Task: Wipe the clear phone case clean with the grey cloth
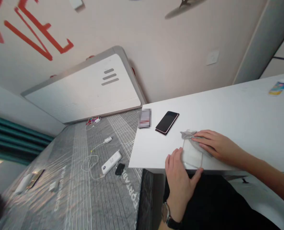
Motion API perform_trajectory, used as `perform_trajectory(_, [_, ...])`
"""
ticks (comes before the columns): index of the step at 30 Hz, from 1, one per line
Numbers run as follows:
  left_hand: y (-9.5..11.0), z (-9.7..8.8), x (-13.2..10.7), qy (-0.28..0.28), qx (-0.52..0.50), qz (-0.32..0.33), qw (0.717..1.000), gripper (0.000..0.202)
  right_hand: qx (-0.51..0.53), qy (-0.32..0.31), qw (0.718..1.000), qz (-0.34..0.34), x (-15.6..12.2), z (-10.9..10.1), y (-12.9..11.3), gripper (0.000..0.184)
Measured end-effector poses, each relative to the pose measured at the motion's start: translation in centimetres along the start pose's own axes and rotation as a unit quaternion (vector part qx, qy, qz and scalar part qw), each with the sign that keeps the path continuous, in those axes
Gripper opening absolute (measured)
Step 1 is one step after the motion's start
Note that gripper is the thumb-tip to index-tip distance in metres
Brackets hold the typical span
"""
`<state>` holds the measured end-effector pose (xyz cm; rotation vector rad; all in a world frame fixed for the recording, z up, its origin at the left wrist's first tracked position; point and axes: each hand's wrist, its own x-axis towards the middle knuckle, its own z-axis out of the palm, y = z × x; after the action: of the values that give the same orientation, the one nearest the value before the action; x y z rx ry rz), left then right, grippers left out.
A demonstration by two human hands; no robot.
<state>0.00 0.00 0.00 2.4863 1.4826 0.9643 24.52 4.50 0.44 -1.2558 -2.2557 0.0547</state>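
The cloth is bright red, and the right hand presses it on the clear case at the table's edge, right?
Not quite. The cloth is grey, not red. The head view shows the right hand pressing it on the clear case at the edge of the white table, with the left hand holding the case.

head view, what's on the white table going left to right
small blurred item → black phone → clear case → bottle. the grey cloth, left hand and right hand overlap the case, so left out
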Motion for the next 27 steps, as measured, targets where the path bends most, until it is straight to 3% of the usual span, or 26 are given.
perform_trajectory(3, [-0.2,0.2,0.0,0.005,-0.001,0.002,1.0,0.079,-0.022,-0.012,1.0,-0.006,-0.2,0.1,-1.3,0.038])
perform_trajectory(8, [-0.4,0.5,0.0,0.008,-0.024,0.002,1.0,0.077,-0.058,-0.051,0.995,-0.061,0.4,-0.4,-3.0,0.056])
perform_trajectory(12, [-0.1,0.2,0.2,0.005,-0.021,-0.01,1.0,0.077,-0.122,-0.009,0.992,-0.014,0.7,0.0,-2.6,0.059])
perform_trajectory(15, [0.1,0.1,0.3,0.009,-0.027,-0.012,1.0,0.078,-0.073,-0.038,0.994,-0.069,0.5,0.3,-2.6,0.075])
perform_trajectory(19, [0.3,0.0,0.3,0.014,-0.022,-0.014,1.0,0.077,-0.101,-0.033,0.994,-0.036,0.4,-0.2,-2.0,0.066])
perform_trajectory(21, [0.3,0.0,0.3,0.021,-0.02,-0.015,0.999,0.076,-0.11,-0.031,0.993,-0.014,0.5,-0.4,-1.5,0.071])
perform_trajectory(27, [0.1,0.7,-0.1,0.058,-0.016,-0.002,0.998,0.08,-0.079,-0.042,0.995,-0.038,0.6,0.7,-0.5,0.067])
